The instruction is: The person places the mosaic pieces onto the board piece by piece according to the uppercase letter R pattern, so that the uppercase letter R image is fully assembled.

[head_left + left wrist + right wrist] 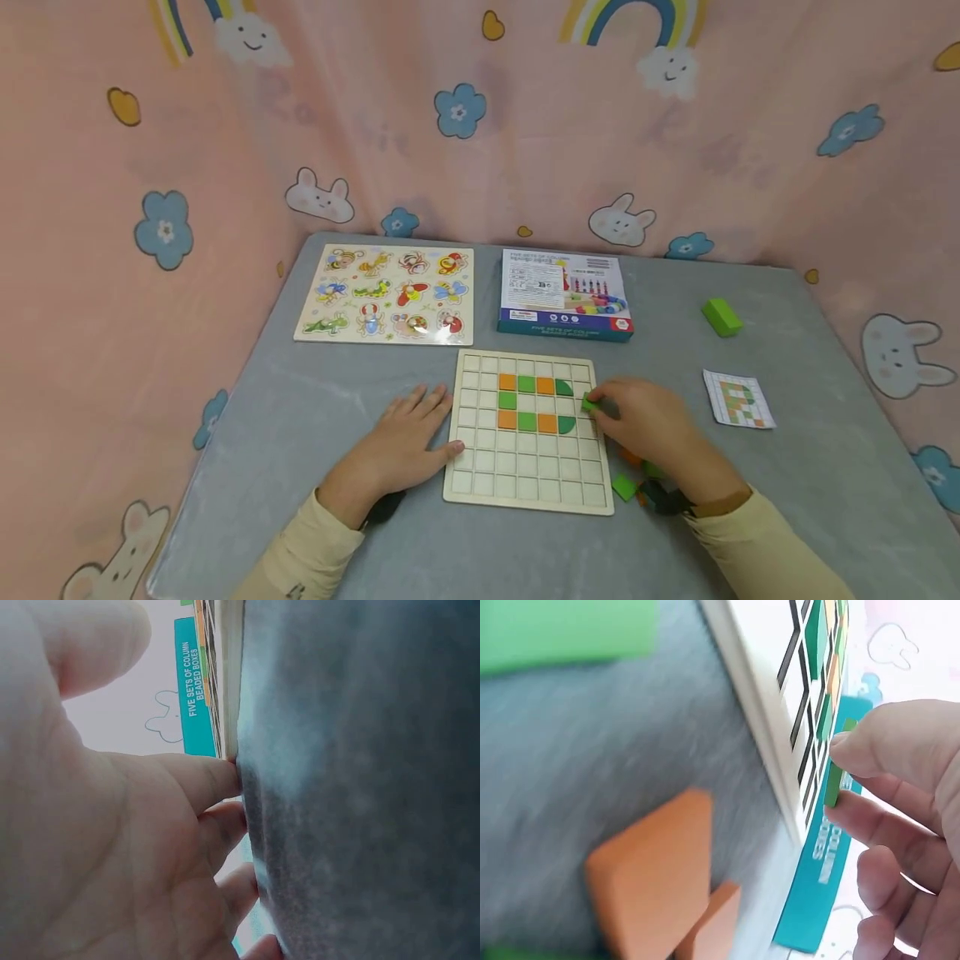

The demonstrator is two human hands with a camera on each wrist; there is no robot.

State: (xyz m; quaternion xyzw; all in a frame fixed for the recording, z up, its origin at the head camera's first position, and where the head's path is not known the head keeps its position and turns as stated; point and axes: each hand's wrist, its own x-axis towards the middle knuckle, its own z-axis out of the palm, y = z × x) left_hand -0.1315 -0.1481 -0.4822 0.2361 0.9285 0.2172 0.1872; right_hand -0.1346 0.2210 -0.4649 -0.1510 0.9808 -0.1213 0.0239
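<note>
A wooden grid board (495,483) lies on the grey table, with orange, green and dark green tiles set in its upper cells. Two rows of these tiles end in dark green rounded pieces (566,425), and one green square (507,401) joins them at the left. My right hand (652,421) pinches a small green tile (836,780) between thumb and finger over the board's right edge. At the left edge, my left hand (401,446) rests with fingers spread, its thumb on the board's rim and its fingertips on the table.
Loose green tiles (624,487) and orange tiles (656,877) lie below my right wrist. A pattern card (738,400) and a green block (722,317) are at the right. Behind the board lie an insect puzzle (386,293) and a boxed bead set (566,325).
</note>
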